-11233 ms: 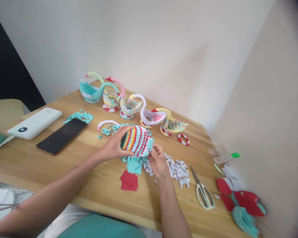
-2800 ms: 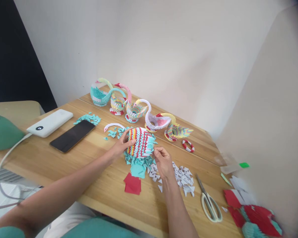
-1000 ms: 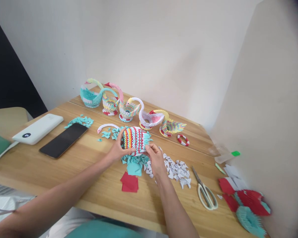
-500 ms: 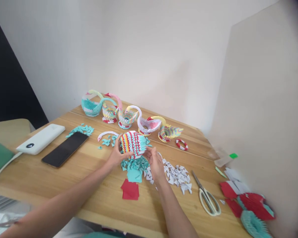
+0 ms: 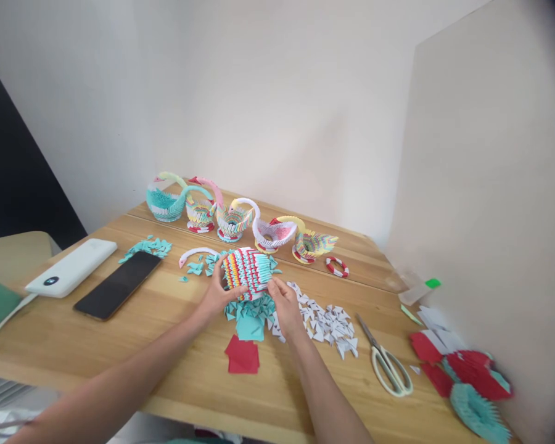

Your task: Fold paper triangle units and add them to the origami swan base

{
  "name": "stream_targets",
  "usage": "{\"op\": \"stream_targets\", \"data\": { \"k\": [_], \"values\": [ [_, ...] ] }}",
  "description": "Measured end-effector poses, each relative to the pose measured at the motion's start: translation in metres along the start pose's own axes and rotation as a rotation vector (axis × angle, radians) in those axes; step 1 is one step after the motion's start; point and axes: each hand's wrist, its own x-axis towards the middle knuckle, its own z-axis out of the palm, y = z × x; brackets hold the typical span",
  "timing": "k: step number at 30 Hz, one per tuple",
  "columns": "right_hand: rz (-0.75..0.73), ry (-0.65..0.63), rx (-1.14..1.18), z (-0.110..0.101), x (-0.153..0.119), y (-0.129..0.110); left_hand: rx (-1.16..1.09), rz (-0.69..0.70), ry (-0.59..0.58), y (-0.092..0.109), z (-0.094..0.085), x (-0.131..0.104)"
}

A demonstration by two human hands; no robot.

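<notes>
My left hand [image 5: 216,296] is wrapped round the left side of a modular origami body [image 5: 247,271], its thumb across the front. The body is built of folded paper rows in yellow, red, white and turquoise, and is held tilted above the table. At its right edge, my right hand [image 5: 284,303] pinches the turquoise row between thumb and fingers; whether a loose piece is in the pinch is too small to tell. Below lie turquoise folded triangles [image 5: 254,308], turquoise paper squares [image 5: 250,328] and red paper squares [image 5: 242,355]. White folded triangles [image 5: 328,327] spread beside my right hand.
Several origami swans, including a lilac one [image 5: 275,235], line the back beside a red-and-white ring [image 5: 337,267]. Scissors [image 5: 386,364] and a turquoise origami piece [image 5: 476,410] lie right. A phone [image 5: 119,285] and white power bank [image 5: 71,268] lie left. A white curved neck [image 5: 198,251] lies behind.
My right hand has shifted slightly up along the body's right edge, its thumb and fingers now drawn together there. My left hand keeps its hold. The whole view has shifted slightly.
</notes>
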Motion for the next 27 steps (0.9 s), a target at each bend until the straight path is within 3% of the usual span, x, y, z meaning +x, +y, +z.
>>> {"op": "stream_targets", "data": {
  "k": [13,22,27],
  "values": [
    [0.022,0.099,-0.027,0.005,0.0,0.008,0.101,0.114,0.006,-0.008,0.002,-0.001],
    [0.086,0.029,0.079,0.005,0.0,0.01,0.11,0.131,0.035,-0.008,0.003,0.0],
    [0.047,0.078,0.004,0.004,0.0,0.012,0.095,0.118,0.028,-0.007,0.004,-0.001]
  ]
}}
